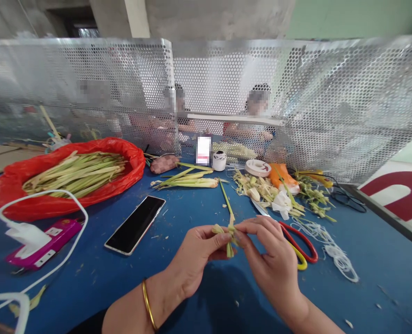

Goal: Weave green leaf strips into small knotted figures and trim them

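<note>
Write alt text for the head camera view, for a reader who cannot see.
A person's left hand and right hand pinch a folded green plant strip over a blue table; scissors lie beside the right hand. To the left are a phone and a red bag of long stalks.

The person's left forearm (129, 304) rises from the lower left, its wrist (173, 280) turned so the inner side shows. The left hand (200, 250) pinches, its thumb (219, 240) laid across the top and the other fingers bent underneath. From the lower right comes the right forearm (317, 315). The right hand (273, 253) shows its back, its index finger (249, 226) and thumb (247, 246) drawn together in a pinch. Both sets of fingertips meet closely, just beside each other.
</note>
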Action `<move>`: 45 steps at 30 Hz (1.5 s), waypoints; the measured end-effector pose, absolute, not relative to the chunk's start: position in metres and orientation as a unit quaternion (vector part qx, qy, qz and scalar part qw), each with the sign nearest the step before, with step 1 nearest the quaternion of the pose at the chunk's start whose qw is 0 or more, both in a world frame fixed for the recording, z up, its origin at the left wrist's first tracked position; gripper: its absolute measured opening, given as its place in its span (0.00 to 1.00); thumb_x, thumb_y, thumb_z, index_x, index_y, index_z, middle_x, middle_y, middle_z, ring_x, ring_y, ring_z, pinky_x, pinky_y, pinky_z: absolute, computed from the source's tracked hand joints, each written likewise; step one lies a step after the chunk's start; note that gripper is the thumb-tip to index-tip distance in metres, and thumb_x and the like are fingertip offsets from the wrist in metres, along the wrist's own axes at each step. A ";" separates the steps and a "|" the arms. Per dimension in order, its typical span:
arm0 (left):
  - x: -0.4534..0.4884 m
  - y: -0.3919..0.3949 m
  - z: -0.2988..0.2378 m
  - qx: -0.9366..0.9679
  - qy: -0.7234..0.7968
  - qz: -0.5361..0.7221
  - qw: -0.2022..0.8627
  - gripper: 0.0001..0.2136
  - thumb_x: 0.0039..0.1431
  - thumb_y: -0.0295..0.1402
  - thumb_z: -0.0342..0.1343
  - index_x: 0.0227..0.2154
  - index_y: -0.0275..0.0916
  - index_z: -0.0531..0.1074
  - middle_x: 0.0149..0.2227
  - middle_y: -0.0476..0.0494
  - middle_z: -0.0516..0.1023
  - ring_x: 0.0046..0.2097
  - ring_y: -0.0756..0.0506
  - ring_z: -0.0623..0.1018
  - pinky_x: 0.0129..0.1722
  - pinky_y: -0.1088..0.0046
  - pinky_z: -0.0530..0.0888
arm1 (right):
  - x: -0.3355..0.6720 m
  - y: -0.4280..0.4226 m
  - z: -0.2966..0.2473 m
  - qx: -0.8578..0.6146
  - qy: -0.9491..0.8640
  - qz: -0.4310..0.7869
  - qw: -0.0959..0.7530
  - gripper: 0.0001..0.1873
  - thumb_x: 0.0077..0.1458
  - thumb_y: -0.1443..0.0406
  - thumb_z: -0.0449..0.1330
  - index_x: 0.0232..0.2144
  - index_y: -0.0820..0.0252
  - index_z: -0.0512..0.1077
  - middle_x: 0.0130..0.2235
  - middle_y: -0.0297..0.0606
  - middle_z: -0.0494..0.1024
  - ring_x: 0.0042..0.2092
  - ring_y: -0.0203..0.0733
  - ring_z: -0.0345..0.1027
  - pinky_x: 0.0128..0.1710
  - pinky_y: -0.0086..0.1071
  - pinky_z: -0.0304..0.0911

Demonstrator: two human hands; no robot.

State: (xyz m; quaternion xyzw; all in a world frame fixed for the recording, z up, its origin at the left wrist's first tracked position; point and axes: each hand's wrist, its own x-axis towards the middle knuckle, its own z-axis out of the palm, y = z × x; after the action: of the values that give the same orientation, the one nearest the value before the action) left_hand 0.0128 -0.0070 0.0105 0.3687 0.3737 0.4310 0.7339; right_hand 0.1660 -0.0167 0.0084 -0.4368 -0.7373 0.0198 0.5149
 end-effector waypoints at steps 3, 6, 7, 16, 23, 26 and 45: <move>0.013 -0.007 0.009 0.354 0.366 0.440 0.740 0.12 0.44 0.39 0.69 0.25 0.34 0.78 0.26 0.48 0.75 0.29 0.51 0.72 0.34 0.75 0.71 | 0.165 -0.015 0.008 -0.408 -0.764 -0.027 0.500 0.07 0.58 0.72 0.57 0.34 0.54 0.71 0.31 0.34 0.78 0.34 0.41 0.72 0.45 0.43 0.59; 0.013 -0.006 0.009 0.340 0.364 0.448 0.743 0.14 0.43 0.40 0.69 0.25 0.34 0.78 0.26 0.47 0.75 0.30 0.51 0.72 0.36 0.74 0.71 | 0.165 -0.015 0.008 -0.404 -0.770 -0.019 0.493 0.08 0.58 0.72 0.57 0.34 0.54 0.71 0.31 0.33 0.78 0.34 0.40 0.72 0.45 0.43 0.59; 0.014 -0.006 0.009 0.337 0.364 0.450 0.743 0.14 0.42 0.40 0.69 0.26 0.34 0.78 0.27 0.47 0.75 0.30 0.51 0.72 0.36 0.74 0.71 | 0.165 -0.015 0.008 -0.404 -0.770 -0.014 0.494 0.08 0.58 0.72 0.57 0.34 0.54 0.71 0.32 0.33 0.78 0.34 0.40 0.72 0.45 0.43 0.59; 0.014 -0.007 0.012 0.325 0.344 0.444 0.761 0.15 0.42 0.42 0.69 0.27 0.34 0.78 0.28 0.47 0.75 0.30 0.52 0.71 0.35 0.75 0.70 | 0.168 -0.015 0.007 -0.383 -0.788 -0.062 0.478 0.09 0.56 0.74 0.58 0.35 0.55 0.73 0.33 0.34 0.78 0.35 0.40 0.73 0.47 0.44 0.58; 0.012 -0.006 0.015 0.317 0.330 0.454 0.764 0.11 0.48 0.38 0.67 0.27 0.34 0.77 0.29 0.47 0.74 0.32 0.52 0.71 0.36 0.76 0.70 | 0.168 -0.017 0.009 -0.364 -0.814 -0.127 0.434 0.12 0.56 0.75 0.57 0.40 0.57 0.73 0.36 0.36 0.80 0.39 0.42 0.74 0.49 0.44 0.56; 0.011 -0.005 0.015 0.304 0.333 0.470 0.759 0.10 0.49 0.37 0.66 0.27 0.34 0.77 0.29 0.48 0.74 0.32 0.52 0.71 0.35 0.78 0.70 | 0.166 -0.018 0.009 -0.353 -0.837 -0.161 0.386 0.13 0.57 0.71 0.57 0.45 0.61 0.71 0.39 0.41 0.80 0.43 0.46 0.74 0.52 0.46 0.54; 0.012 -0.005 0.004 0.385 0.436 0.434 0.688 0.11 0.46 0.38 0.66 0.27 0.34 0.78 0.26 0.46 0.78 0.29 0.49 0.76 0.34 0.74 0.72 | 0.161 -0.013 0.003 -0.530 -0.611 0.339 0.481 0.09 0.51 0.62 0.62 0.22 0.59 0.73 0.24 0.33 0.75 0.29 0.41 0.69 0.30 0.33 0.61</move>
State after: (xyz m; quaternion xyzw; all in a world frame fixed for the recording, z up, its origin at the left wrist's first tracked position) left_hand 0.0124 -0.0050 0.0040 0.3848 0.4357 0.4337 0.6885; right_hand 0.1609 -0.0125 0.0035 -0.5295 -0.6107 0.3389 0.4815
